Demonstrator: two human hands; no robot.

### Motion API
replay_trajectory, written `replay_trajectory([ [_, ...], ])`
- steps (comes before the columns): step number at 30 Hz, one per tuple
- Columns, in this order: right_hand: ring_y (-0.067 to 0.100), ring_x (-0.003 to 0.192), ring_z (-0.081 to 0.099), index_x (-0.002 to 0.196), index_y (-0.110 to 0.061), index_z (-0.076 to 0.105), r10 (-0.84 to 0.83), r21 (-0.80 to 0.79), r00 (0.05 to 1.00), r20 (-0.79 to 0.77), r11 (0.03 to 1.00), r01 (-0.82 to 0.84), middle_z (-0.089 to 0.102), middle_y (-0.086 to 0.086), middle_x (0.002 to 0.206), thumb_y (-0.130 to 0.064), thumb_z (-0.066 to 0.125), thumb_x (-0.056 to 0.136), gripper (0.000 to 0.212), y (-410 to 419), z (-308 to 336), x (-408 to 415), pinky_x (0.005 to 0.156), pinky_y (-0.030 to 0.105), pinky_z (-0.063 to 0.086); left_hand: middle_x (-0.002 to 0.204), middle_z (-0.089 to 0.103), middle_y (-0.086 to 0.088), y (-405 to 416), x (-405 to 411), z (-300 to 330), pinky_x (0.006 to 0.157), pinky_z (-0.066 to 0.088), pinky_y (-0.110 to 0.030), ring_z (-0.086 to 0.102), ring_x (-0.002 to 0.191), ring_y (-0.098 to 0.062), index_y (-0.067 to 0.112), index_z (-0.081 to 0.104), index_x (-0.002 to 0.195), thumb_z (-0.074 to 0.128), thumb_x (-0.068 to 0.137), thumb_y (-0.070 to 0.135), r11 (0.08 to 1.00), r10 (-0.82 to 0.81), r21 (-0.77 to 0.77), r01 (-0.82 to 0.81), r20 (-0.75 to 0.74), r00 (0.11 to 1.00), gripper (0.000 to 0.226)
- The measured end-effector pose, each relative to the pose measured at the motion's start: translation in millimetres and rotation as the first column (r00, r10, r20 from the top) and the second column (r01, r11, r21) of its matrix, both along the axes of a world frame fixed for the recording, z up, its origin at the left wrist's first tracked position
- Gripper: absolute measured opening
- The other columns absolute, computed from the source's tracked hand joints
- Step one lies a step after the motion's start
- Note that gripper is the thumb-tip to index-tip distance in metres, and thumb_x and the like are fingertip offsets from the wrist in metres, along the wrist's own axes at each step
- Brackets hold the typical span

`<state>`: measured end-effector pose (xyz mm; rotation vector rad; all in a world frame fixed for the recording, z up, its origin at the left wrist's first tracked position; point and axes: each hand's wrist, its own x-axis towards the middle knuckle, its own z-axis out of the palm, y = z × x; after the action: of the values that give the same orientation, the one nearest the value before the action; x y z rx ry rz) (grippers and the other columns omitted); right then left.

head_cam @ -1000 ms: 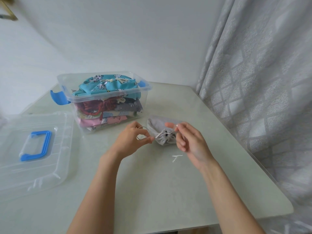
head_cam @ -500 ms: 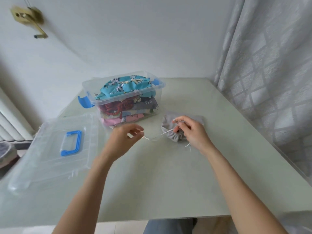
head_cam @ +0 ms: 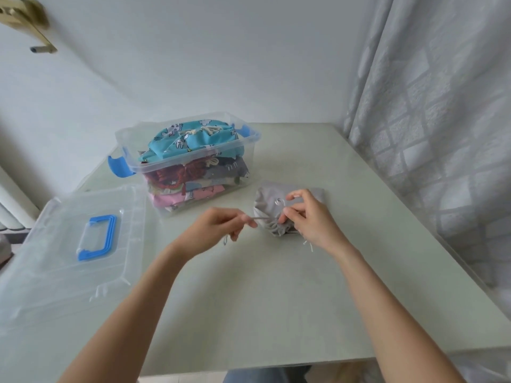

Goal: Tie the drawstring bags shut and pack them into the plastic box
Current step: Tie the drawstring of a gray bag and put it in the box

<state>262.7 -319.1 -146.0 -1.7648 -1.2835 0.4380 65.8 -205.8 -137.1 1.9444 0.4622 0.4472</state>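
A grey drawstring bag [head_cam: 266, 201] lies on the table just right of the clear plastic box [head_cam: 130, 136]. My left hand [head_cam: 215, 230] pinches one end of the bag's white drawstring [head_cam: 262, 217] and holds it taut to the left. My right hand [head_cam: 307, 217] rests on the bag's gathered mouth and pinches the other cord end near a small loop. The box stands open and is packed with several tied bags, a turquoise printed bag [head_cam: 190, 142] on top, red, grey and pink ones below.
The box's clear lid [head_cam: 49, 261] with a blue handle [head_cam: 96, 241] lies flat at the left of the pale green table [head_cam: 276, 299]. A patterned curtain [head_cam: 442, 120] hangs along the table's right edge. A white wall stands behind.
The view has tilted and shifted. My left hand has drawn the cord out to the left, and my right hand has settled onto the bag's mouth.
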Motion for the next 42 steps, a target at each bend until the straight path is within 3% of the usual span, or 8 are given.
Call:
replay_trajectory([
  [6, 0.003, 0.056, 0.061, 0.075, -0.013, 0.061, -0.049, 0.038, 0.997, -0.063, 0.998, 0.051, 0.07, -0.002, 0.067, -0.016, 0.063, 0.089, 0.014, -1, -5, -1, 0.061, 0.021, 0.048, 0.08, 0.072, 0.003, -13, 15, 9, 0.08, 0.051, -0.021, 0.064, 0.076, -0.011, 0.006, 0.071, 0.102, 0.063, 0.08, 0.007, 0.977, -0.154, -0.127, 0.173, 0.147, 0.977, 0.023],
  [12, 0.017, 0.071, 0.066, 0.077, -0.024, 0.067, -0.006, 0.064, 0.993, -0.117, 0.998, 0.014, 0.07, 0.001, 0.074, -0.018, 0.064, 0.088, 0.013, 0, -7, -1, 0.072, 0.036, 0.051, 0.087, 0.073, 0.005, -13, 43, 18, 0.078, 0.055, -0.023, 0.069, 0.073, -0.009, 0.022, 0.067, 0.109, 0.072, 0.077, 0.008, 0.966, -0.16, 0.224, 0.127, 0.14, 0.977, 0.035],
  [16, -0.001, 0.047, 0.045, 0.077, -0.018, 0.062, 0.073, 0.027, 0.954, -0.29, 0.997, -0.068, 0.059, -0.003, 0.068, -0.01, 0.049, 0.096, 0.024, -6, 3, -5, 0.047, 0.012, 0.032, 0.105, 0.057, 0.004, 0, 57, 14, 0.077, 0.055, -0.022, 0.067, 0.073, -0.019, 0.031, 0.063, 0.113, 0.074, 0.077, 0.009, 0.908, -0.024, 0.418, -0.018, 0.096, 0.995, 0.044],
  [20, 0.0, 0.043, 0.039, 0.083, -0.005, 0.063, 0.091, 0.048, 0.901, -0.424, 0.996, -0.078, 0.054, 0.0, 0.064, -0.015, 0.052, 0.095, 0.018, -5, 8, -5, 0.042, 0.011, 0.027, 0.118, 0.053, -0.001, 2, 64, 11, 0.075, 0.056, -0.024, 0.065, 0.069, -0.012, 0.033, 0.063, 0.111, 0.075, 0.076, 0.006, 0.886, -0.039, 0.463, 0.009, 0.056, 0.998, 0.047],
  [26, 0.006, 0.041, 0.032, 0.069, -0.006, 0.065, -0.01, 0.071, 0.873, -0.488, 0.996, 0.052, 0.055, 0.002, 0.056, -0.015, 0.06, 0.091, 0.024, 6, 5, 0, 0.038, 0.015, 0.024, 0.091, 0.066, 0.008, -3, 57, 11, 0.071, 0.053, -0.021, 0.066, 0.073, -0.001, 0.018, 0.072, 0.092, 0.074, 0.078, 0.024, 0.813, 0.069, 0.54, -0.217, 0.281, 0.957, 0.015],
  [32, 0.006, 0.041, 0.03, 0.07, -0.006, 0.062, 0.032, 0.082, 0.856, -0.516, 0.997, 0.012, 0.057, 0.006, 0.062, -0.014, 0.056, 0.093, 0.025, 8, 6, -2, 0.038, 0.015, 0.022, 0.079, 0.068, 0.003, 4, 58, 2, 0.066, 0.052, -0.017, 0.061, 0.068, 0.0, 0.016, 0.073, 0.088, 0.074, 0.078, 0.014, 0.774, 0.104, 0.595, -0.218, 0.22, 0.97, 0.011],
  [39, 0.007, 0.04, 0.038, 0.072, -0.005, 0.062, 0.05, 0.128, 0.821, -0.568, 0.991, 0.029, 0.059, -0.001, 0.055, -0.009, 0.055, 0.093, 0.023, 9, 2, 1, 0.037, 0.017, 0.033, 0.082, 0.067, -0.001, -9, 66, -4, 0.072, 0.05, -0.02, 0.063, 0.075, -0.009, 0.018, 0.065, 0.084, 0.07, 0.081, 0.008, 0.963, 0.267, -0.061, -0.261, 0.293, 0.918, 0.011],
  [42, 0.006, 0.038, 0.04, 0.075, -0.004, 0.063, 0.057, 0.141, 0.823, -0.565, 0.99, 0.028, 0.052, 0.002, 0.053, -0.01, 0.057, 0.092, 0.018, 6, 1, 2, 0.039, 0.017, 0.036, 0.086, 0.064, 0.001, -9, 69, -10, 0.068, 0.052, -0.018, 0.062, 0.069, -0.006, 0.021, 0.063, 0.1, 0.079, 0.07, 0.006, 0.978, 0.209, -0.071, -0.198, 0.207, 0.956, 0.037],
])
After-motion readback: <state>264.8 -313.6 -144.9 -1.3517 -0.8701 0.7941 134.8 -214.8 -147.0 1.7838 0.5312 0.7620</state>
